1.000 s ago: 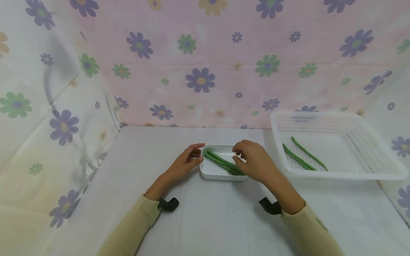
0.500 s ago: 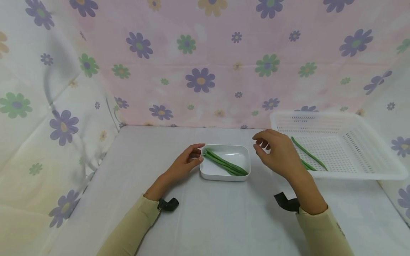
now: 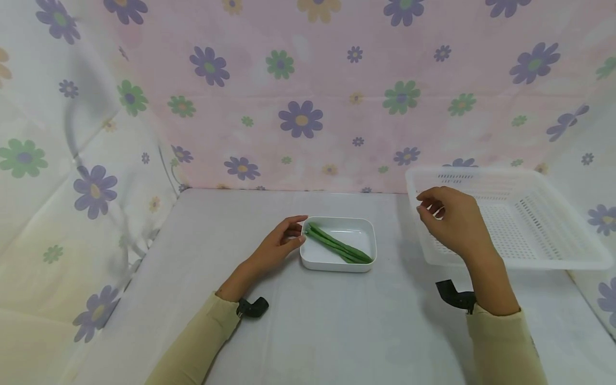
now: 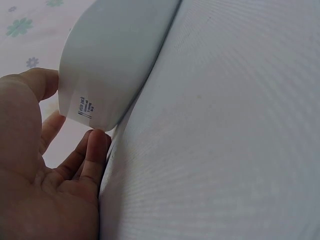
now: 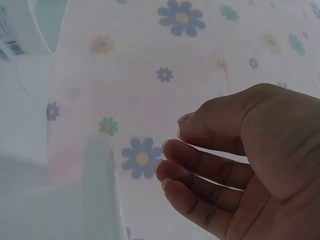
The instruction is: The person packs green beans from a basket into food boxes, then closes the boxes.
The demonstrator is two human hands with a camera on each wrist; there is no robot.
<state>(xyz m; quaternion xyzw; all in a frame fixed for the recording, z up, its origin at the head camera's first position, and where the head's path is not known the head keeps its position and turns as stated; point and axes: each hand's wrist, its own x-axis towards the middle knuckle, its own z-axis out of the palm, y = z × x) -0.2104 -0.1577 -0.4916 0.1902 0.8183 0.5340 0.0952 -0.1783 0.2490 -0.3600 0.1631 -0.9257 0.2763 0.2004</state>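
Several green beans lie slantwise in a small white dish at the middle of the table. My left hand touches the dish's left end with relaxed fingers and thumb. In the left wrist view, small print marks the dish's outer wall beside those fingertips. My right hand hovers over the left part of a white perforated basket, fingers loosely bent and holding nothing. The right wrist view shows a gap between its thumb and fingers. Hand and wrist hide the beans lying in the basket.
The table has a white cloth. A flowered pink curtain stands behind it, with pale flowered sheets at both sides. Each wrist carries a black camera mount, the right one near the basket's front edge.
My right hand has moved right from above the dish to above the basket, and now covers the beans there. My left hand and the dish have stayed in place.
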